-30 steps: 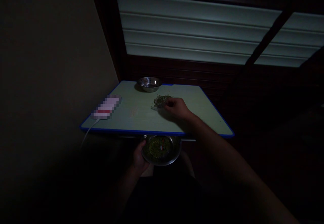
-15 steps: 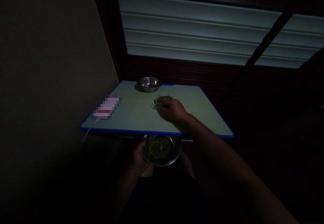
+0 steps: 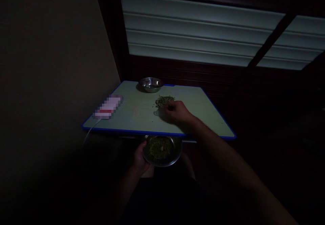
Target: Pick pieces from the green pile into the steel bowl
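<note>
My left hand (image 3: pixel 140 158) is closed on the rim of a steel bowl (image 3: pixel 176 156) below the table's front edge. Small green beans, apparently mung beans (image 3: pixel 156 150), lie in that bowl, with a small red and white spot among them that I cannot make out. My right hand (image 3: pixel 178 111) is over the table, its fingers pinched on a small pale spoon (image 3: pixel 158 112); its handle is hidden in the fingers. Just beyond the spoon a loose pile of the same green beans (image 3: pixel 165 100) lies spread on the tabletop.
A second steel bowl (image 3: pixel 151 85) stands at the back of the pale, blue-edged table (image 3: pixel 127 116). At the left lies a blurred-out pink phone-like object (image 3: pixel 108 107) with a white cable (image 3: pixel 90 130) over the edge. A wall rises at left, a slatted panel behind.
My right hand and the spoon have shifted slightly right and towards me, drawing back from the bean pile. My left hand still holds the bowl in the same place.
</note>
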Demonstrator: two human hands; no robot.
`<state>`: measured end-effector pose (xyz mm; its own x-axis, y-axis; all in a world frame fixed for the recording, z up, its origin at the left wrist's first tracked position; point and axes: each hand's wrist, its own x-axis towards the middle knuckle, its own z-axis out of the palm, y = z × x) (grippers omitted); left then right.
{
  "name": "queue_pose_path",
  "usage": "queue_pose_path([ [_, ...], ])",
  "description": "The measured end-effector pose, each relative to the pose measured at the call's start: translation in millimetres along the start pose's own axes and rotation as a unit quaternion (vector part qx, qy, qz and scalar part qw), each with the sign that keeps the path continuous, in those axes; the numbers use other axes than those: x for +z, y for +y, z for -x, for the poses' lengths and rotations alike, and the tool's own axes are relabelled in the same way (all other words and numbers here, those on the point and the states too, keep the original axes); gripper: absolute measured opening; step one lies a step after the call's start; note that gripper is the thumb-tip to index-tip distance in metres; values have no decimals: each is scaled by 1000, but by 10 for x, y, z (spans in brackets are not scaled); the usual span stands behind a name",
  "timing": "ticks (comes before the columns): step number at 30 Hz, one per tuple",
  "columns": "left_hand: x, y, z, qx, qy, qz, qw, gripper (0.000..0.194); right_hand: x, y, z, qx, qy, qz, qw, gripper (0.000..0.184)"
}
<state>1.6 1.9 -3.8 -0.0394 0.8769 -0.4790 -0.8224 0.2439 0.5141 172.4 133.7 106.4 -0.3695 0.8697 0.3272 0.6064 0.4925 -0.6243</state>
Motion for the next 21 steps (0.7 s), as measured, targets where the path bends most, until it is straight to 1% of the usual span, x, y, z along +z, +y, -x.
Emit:
queue_pose_path([
  [3,12,7,3,-6,3,-3,1000,19,38,0,-33,5,-17,0,1000,9],
  [8,24,16,16,-9,5,-3,1000,21,108,9,-113,0,-11,5,1000,11],
  [11,13,18,16,-13,-6,-3,1000,23,115,11,-116,-14,-34,-10,999,12],
  [15,7,20,11,-15,-8,-4,1000,23,73,-29,-11,-21,-74,-50,996,18],
  [18,13,21,14,-16,-3,2,1000,24,32,-74,98,2,-94,-91,991,25],
  [21,18,20,22,-9,4,4,1000,24,-1,-118,182,33,-122,-133,983,26],
])
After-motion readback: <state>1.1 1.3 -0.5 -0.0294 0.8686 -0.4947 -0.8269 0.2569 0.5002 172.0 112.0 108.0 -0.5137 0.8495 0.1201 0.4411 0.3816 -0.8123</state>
